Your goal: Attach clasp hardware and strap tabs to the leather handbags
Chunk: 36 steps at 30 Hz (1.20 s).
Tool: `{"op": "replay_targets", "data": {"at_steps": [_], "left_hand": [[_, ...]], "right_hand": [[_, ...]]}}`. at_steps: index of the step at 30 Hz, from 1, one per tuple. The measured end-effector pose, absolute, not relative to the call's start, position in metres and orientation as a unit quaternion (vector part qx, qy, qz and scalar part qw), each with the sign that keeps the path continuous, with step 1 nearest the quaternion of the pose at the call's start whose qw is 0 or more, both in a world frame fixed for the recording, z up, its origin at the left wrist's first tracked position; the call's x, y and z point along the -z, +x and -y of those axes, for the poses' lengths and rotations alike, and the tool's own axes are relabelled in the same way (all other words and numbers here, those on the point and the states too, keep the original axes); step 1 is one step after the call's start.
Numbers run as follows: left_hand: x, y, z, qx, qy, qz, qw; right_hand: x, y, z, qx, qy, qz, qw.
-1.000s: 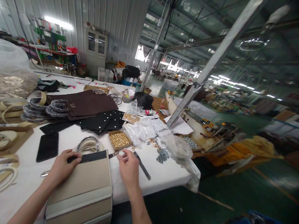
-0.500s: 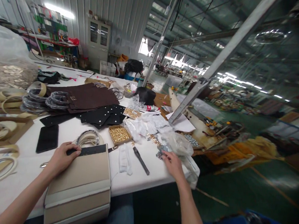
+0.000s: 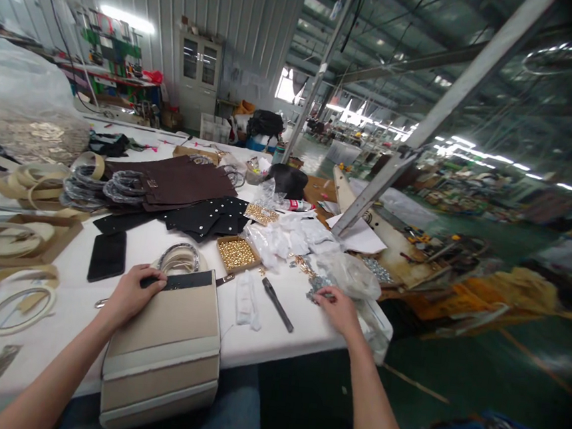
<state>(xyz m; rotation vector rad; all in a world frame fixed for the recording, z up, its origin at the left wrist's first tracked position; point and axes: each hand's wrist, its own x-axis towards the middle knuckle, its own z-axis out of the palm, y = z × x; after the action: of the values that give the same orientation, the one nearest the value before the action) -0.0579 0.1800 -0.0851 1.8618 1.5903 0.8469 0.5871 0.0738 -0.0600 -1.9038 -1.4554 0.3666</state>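
Observation:
A beige handbag body (image 3: 168,331) with a dark strip along its top edge leans from the table's edge onto my lap. My left hand (image 3: 135,288) grips that top edge at its left corner, thumb lying on the dark strip. At the right, my right hand (image 3: 335,307) reaches to a small heap of grey metal pieces (image 3: 318,285), fingertips pinched together at its edge. Whatever sits between those fingertips is too small to make out. Behind the bag lies a ring-shaped wrapped handle (image 3: 179,257). A dark slim tool (image 3: 278,305) rests between the bag and my right hand.
A cardboard box of gold studs (image 3: 236,254) stands behind the bag, near black pieces with rivets (image 3: 210,218) and brown panels (image 3: 188,182). A phone (image 3: 107,256) and a tape roll (image 3: 20,309) lie left. Clear plastic bags (image 3: 353,274) and a metal post (image 3: 395,164) are at right.
The view has shifted slightly, so the table things appear farther right. My right hand stays at the grey heap, its fingers now drawn closer together. My left hand keeps its hold on the bag.

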Motion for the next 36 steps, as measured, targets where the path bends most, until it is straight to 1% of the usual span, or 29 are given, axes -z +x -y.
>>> {"op": "replay_targets", "data": {"at_steps": [2, 6, 10, 14, 16, 18, 21, 24, 29, 36], "left_hand": [[0.086, -0.057, -0.180, -0.324, 0.687, -0.591, 0.272], [0.083, -0.056, -0.178, -0.335, 0.681, -0.590, 0.274], [0.072, -0.053, -0.175, -0.335, 0.677, -0.593, 0.280], [0.064, -0.049, -0.171, -0.329, 0.679, -0.600, 0.266], [0.062, -0.047, -0.169, -0.322, 0.675, -0.611, 0.259], [0.060, -0.045, -0.166, -0.314, 0.670, -0.622, 0.255], [0.056, -0.042, -0.162, -0.301, 0.663, -0.639, 0.249], [0.052, -0.039, -0.159, -0.292, 0.659, -0.649, 0.244], [0.049, -0.038, -0.157, -0.284, 0.653, -0.656, 0.248], [0.046, -0.039, -0.152, -0.302, 0.638, -0.659, 0.259]], "right_hand": [[0.057, 0.582, -0.069, -0.151, -0.737, 0.547, 0.368], [0.045, 0.548, -0.061, -0.174, -0.709, 0.522, 0.441], [0.024, 0.481, -0.065, -0.222, -0.687, 0.539, 0.435], [0.005, 0.394, -0.085, -0.314, -0.633, 0.553, 0.442], [-0.002, 0.349, -0.098, -0.355, -0.595, 0.578, 0.430], [-0.005, 0.307, -0.112, -0.370, -0.568, 0.616, 0.401], [-0.002, 0.253, -0.132, -0.361, -0.540, 0.680, 0.341], [0.006, 0.216, -0.151, -0.328, -0.521, 0.724, 0.310], [0.018, 0.187, -0.173, -0.323, -0.533, 0.738, 0.258], [0.021, 0.177, -0.181, -0.310, -0.523, 0.759, 0.233]]}}
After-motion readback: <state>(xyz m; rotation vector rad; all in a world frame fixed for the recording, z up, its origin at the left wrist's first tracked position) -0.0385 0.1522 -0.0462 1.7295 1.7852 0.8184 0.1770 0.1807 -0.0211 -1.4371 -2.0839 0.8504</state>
